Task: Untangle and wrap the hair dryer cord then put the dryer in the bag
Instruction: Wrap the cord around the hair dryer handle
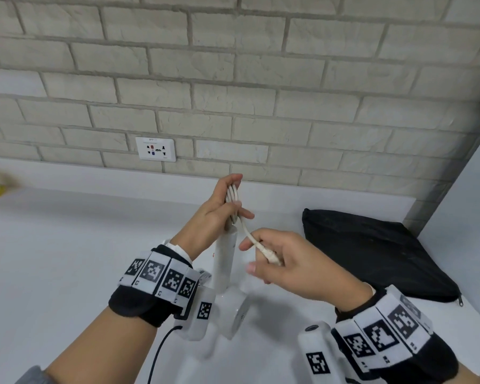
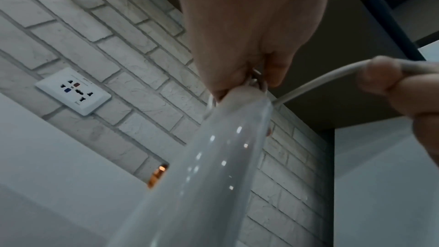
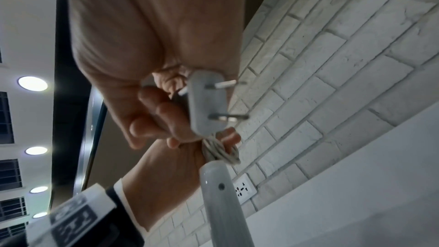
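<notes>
While my left hand (image 1: 219, 214) is clamping the coiled cord (image 1: 232, 195) against the hair dryer handle (image 1: 225, 261) and my right hand (image 1: 286, 261) is pinching the plug (image 3: 207, 100), any slack is risking the coils slipping loose.

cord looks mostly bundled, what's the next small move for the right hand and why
Probably tuck the plug end into the loops. The left hand already grips the bundled cord above the hair dryer handle, and only a short tail runs to the right hand. The black bag lies waiting on the counter.
</notes>
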`<action>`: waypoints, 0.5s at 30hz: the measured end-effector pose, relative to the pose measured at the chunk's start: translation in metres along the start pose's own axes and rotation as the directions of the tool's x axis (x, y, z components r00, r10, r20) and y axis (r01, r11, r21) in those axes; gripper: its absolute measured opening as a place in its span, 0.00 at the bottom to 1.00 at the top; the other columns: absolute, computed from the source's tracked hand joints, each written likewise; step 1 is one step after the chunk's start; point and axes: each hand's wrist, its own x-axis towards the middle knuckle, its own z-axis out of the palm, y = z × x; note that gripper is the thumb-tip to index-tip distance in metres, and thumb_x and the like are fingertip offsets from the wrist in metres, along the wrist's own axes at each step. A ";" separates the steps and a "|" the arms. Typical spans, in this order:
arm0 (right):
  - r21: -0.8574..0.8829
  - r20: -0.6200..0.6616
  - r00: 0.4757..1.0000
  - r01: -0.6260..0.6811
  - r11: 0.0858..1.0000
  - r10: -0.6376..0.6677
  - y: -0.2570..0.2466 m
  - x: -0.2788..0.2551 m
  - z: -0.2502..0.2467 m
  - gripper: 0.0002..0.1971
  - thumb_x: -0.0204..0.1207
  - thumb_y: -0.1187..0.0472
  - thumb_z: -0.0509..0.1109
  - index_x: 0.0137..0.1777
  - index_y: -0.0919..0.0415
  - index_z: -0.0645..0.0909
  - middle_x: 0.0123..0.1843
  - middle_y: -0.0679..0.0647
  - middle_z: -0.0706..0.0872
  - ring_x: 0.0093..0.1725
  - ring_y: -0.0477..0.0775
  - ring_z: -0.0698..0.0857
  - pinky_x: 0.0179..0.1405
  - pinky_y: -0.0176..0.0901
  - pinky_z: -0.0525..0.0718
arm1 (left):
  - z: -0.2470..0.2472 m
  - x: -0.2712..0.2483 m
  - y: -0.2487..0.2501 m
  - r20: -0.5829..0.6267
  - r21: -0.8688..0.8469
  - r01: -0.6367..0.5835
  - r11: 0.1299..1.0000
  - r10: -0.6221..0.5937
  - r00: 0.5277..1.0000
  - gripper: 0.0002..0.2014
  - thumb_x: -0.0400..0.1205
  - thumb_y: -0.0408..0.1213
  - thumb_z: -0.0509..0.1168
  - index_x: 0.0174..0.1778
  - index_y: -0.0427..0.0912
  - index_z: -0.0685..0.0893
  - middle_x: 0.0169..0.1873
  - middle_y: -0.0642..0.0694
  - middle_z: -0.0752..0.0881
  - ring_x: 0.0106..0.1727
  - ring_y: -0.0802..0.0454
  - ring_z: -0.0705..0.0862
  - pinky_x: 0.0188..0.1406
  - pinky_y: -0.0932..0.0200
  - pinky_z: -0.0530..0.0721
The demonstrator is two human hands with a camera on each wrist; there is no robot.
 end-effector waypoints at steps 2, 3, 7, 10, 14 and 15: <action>-0.063 -0.020 0.999 0.034 0.997 -0.035 -0.007 0.002 -0.009 0.08 0.78 0.62 0.65 0.54 0.61 0.81 0.24 0.43 0.78 0.23 0.37 0.76 0.28 0.24 0.71 | -0.003 0.000 0.002 0.047 -0.083 0.055 0.995 -0.051 0.998 0.31 0.64 0.30 0.53 0.61 0.62 0.69 0.69 0.56 0.71 0.41 0.54 0.85 0.44 0.53 0.73; -0.139 -0.025 0.997 0.067 0.988 -0.071 -0.012 0.004 -0.016 0.08 0.79 0.61 0.63 0.53 0.62 0.81 0.24 0.44 0.79 0.23 0.37 0.76 0.27 0.24 0.71 | -0.003 -0.002 0.004 0.072 -0.111 0.062 0.992 -0.054 0.996 0.34 0.60 0.28 0.53 0.62 0.61 0.68 0.69 0.54 0.71 0.38 0.62 0.84 0.43 0.56 0.74; -0.555 -0.018 0.959 0.227 0.800 -0.284 -0.031 0.020 -0.043 0.10 0.80 0.57 0.60 0.49 0.60 0.81 0.29 0.45 0.78 0.29 0.42 0.75 0.31 0.37 0.73 | 0.002 -0.006 0.009 0.195 -0.062 0.038 0.997 -0.026 0.981 0.35 0.65 0.25 0.61 0.68 0.52 0.64 0.48 0.50 0.80 0.37 0.60 0.79 0.36 0.69 0.78; -0.692 -0.003 0.929 0.264 0.672 -0.369 -0.038 0.042 -0.059 0.14 0.77 0.52 0.58 0.48 0.58 0.82 0.37 0.45 0.81 0.38 0.46 0.76 0.38 0.47 0.77 | 0.013 -0.005 0.009 0.157 -0.078 0.051 0.996 -0.038 0.987 0.26 0.74 0.23 0.66 0.65 0.42 0.65 0.32 0.42 0.83 0.30 0.47 0.79 0.24 0.64 0.76; -0.448 0.021 0.978 0.194 0.873 -0.206 -0.025 0.068 -0.065 0.10 0.80 0.56 0.61 0.48 0.62 0.80 0.43 0.54 0.87 0.42 0.52 0.84 0.41 0.43 0.83 | 0.019 -0.006 0.010 0.183 -0.253 0.112 0.961 -0.066 0.981 0.22 0.73 0.21 0.61 0.63 0.40 0.67 0.23 0.41 0.80 0.18 0.54 0.75 0.21 0.63 0.74; -0.358 0.024 0.990 0.140 0.923 -0.141 -0.020 0.071 -0.064 0.11 0.81 0.57 0.61 0.49 0.63 0.80 0.42 0.52 0.87 0.40 0.49 0.83 0.34 0.36 0.82 | 0.017 -0.006 0.010 0.187 -0.289 0.130 0.948 -0.077 0.979 0.24 0.70 0.23 0.60 0.62 0.40 0.68 0.23 0.41 0.80 0.19 0.53 0.75 0.23 0.61 0.75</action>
